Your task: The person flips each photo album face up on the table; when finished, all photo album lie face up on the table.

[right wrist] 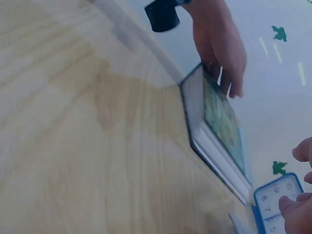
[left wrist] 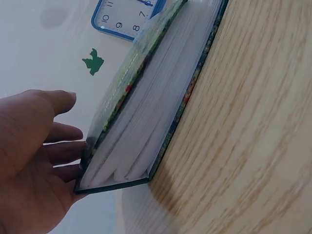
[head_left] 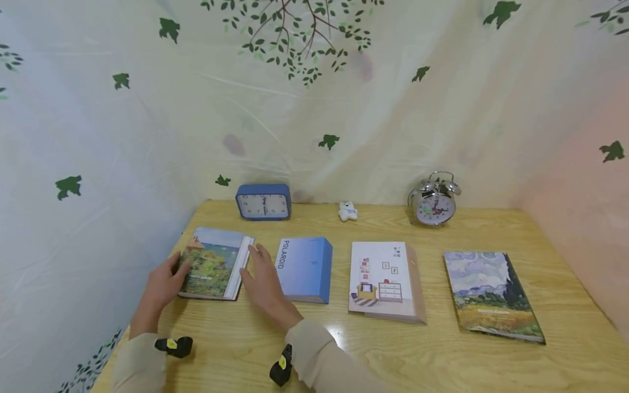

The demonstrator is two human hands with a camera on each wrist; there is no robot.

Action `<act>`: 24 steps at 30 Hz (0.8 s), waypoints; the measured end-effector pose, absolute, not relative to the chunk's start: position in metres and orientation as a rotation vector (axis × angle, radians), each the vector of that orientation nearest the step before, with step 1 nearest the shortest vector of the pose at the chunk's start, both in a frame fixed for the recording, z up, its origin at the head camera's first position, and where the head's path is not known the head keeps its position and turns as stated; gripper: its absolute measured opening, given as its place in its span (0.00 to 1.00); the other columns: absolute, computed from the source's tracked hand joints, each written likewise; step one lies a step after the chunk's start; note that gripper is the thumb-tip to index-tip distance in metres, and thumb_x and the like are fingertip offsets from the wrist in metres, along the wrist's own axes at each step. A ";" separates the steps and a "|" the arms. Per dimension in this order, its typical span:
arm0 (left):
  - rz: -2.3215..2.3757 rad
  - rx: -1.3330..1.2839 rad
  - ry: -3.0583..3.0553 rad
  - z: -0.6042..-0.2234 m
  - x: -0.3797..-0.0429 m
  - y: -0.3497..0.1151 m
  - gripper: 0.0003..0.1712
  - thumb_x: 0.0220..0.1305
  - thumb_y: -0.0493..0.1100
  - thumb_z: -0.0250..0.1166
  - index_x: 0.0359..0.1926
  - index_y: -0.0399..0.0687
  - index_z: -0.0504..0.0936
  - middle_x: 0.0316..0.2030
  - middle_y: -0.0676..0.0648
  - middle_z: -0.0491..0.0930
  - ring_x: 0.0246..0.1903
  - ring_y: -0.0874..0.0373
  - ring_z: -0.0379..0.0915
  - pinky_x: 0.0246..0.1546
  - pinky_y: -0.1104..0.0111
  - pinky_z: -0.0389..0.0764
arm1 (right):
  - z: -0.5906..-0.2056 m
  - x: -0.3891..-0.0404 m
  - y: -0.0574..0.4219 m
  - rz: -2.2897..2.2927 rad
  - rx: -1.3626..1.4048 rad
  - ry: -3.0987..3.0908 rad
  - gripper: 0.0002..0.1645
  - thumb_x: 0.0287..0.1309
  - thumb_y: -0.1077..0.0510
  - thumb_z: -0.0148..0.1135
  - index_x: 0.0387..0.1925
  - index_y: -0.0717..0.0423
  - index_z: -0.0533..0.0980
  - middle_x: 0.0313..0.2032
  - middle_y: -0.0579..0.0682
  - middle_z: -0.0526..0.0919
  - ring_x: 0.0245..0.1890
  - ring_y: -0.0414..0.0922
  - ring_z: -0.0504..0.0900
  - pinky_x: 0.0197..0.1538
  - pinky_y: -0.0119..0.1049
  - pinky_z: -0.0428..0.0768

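Note:
A photo album with a painted garden and sea cover [head_left: 211,265] lies flat at the left end of the table. At its left edge is my left hand [head_left: 164,281], the thumb over the cover's corner. In the left wrist view, the fingers [left wrist: 66,152] of that hand are at the album's spine, and white page edges show between the covers. My right hand [head_left: 267,286] hovers by the album's right edge with its fingers spread apart. Just right of it lies a blue album marked POLAROID [head_left: 306,267], partly behind that hand.
Farther right lie a white album with a furniture drawing [head_left: 375,278] and a landscape-painting photo album [head_left: 491,295]. Along the back stand a blue rectangular clock [head_left: 263,203], a small white bear figure [head_left: 348,211] and a silver twin-bell alarm clock [head_left: 435,204]. A leaf-patterned curtain borders the wooden table [head_left: 236,344].

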State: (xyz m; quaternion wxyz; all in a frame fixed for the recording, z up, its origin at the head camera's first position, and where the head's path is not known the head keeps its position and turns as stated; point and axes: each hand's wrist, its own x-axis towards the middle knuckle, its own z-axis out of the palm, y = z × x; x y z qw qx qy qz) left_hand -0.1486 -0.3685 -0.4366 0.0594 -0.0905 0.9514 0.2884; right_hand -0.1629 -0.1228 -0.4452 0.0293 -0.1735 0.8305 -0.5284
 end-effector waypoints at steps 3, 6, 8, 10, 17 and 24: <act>0.874 -0.253 2.966 -0.433 -0.148 -0.363 0.41 0.75 0.58 0.37 0.72 0.27 0.45 0.67 0.21 0.50 0.64 0.24 0.48 0.59 0.35 0.59 | -0.440 -0.171 -0.108 -1.632 -0.505 2.617 0.32 0.68 0.55 0.52 0.71 0.55 0.60 0.72 0.56 0.56 0.70 0.54 0.61 0.68 0.50 0.65; 0.903 -0.227 3.109 -0.431 -0.148 -0.355 0.37 0.76 0.54 0.41 0.70 0.27 0.52 0.65 0.21 0.55 0.62 0.25 0.53 0.56 0.35 0.62 | -0.437 -0.178 -0.091 -1.651 -0.477 2.655 0.32 0.67 0.56 0.53 0.70 0.56 0.60 0.72 0.55 0.56 0.70 0.54 0.60 0.68 0.51 0.65; 0.944 -0.207 3.216 -0.429 -0.149 -0.347 0.33 0.76 0.51 0.44 0.69 0.29 0.58 0.63 0.23 0.60 0.60 0.26 0.58 0.54 0.35 0.64 | -0.436 -0.183 -0.079 -1.658 -0.448 2.695 0.32 0.66 0.56 0.54 0.70 0.56 0.61 0.72 0.56 0.57 0.70 0.54 0.60 0.68 0.51 0.64; 1.014 -0.181 3.297 -0.427 -0.151 -0.337 0.30 0.75 0.49 0.48 0.67 0.30 0.63 0.61 0.25 0.64 0.57 0.29 0.62 0.52 0.37 0.67 | -0.435 -0.188 -0.068 -1.660 -0.419 2.745 0.32 0.65 0.57 0.55 0.69 0.57 0.62 0.71 0.57 0.58 0.70 0.55 0.60 0.68 0.51 0.64; 1.203 0.056 3.223 -0.425 -0.160 -0.295 0.28 0.73 0.46 0.52 0.65 0.31 0.65 0.60 0.29 0.67 0.58 0.32 0.65 0.55 0.43 0.71 | -0.440 -0.196 -0.034 -1.629 -0.195 2.800 0.33 0.63 0.58 0.57 0.69 0.58 0.62 0.72 0.59 0.53 0.72 0.56 0.55 0.71 0.50 0.59; 1.178 0.189 2.958 -0.440 -0.167 -0.242 0.33 0.71 0.49 0.55 0.69 0.34 0.61 0.62 0.33 0.68 0.57 0.37 0.69 0.55 0.48 0.74 | -0.456 -0.188 -0.016 -1.571 0.017 2.775 0.41 0.60 0.54 0.59 0.71 0.62 0.56 0.71 0.65 0.52 0.71 0.62 0.53 0.71 0.53 0.57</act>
